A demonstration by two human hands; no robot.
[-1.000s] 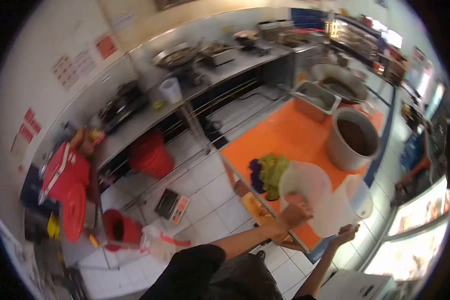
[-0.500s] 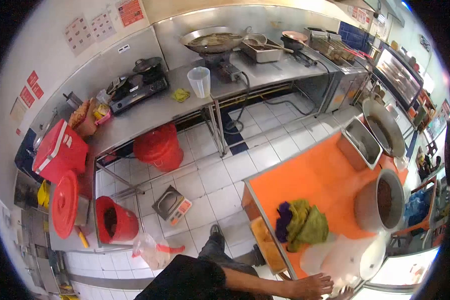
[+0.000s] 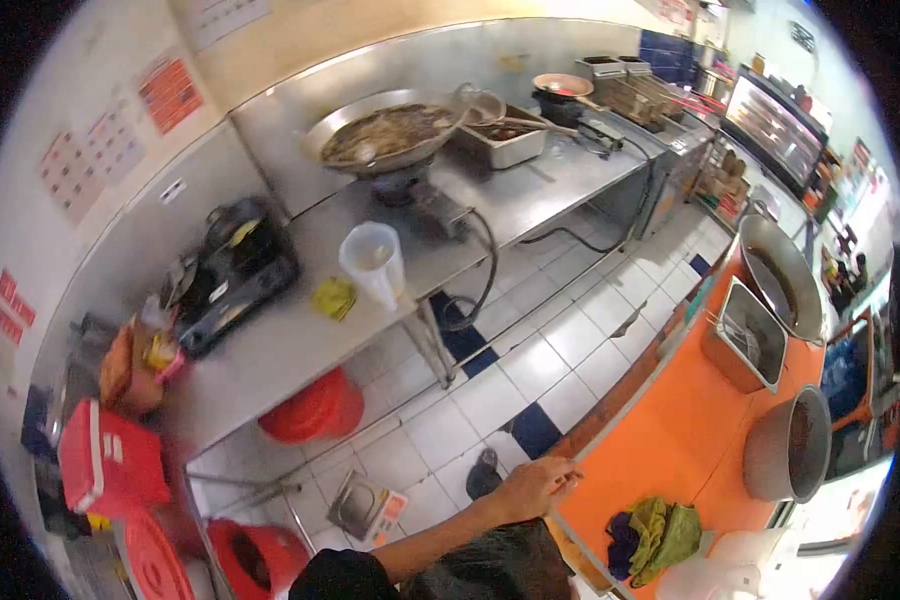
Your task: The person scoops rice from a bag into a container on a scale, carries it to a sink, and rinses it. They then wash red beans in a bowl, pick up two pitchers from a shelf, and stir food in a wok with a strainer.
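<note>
1. At the lower middle of the frame, a bare left hand (image 3: 538,489) hovers by the edge of the smooth orange table (image 3: 660,440), fingers loosely bent; I cannot tell whether its grip pinches anything.
2. The right hand cannot be made out, nor its grip.
3. Lower right, crumpled green cloth (image 3: 670,535) bunches against dark purple cloth (image 3: 623,545) on that table, with a milky, translucent container (image 3: 710,578) just beside them.
4. Toward the right edge stand a deep, round grey pot (image 3: 788,445), a rectangular metal pan (image 3: 745,340) and a wide, shallow bowl (image 3: 780,275).
5. Upper middle, a broad metal wok (image 3: 385,135) and translucent jug (image 3: 372,262) occupy the shiny steel table (image 3: 320,345).
</note>
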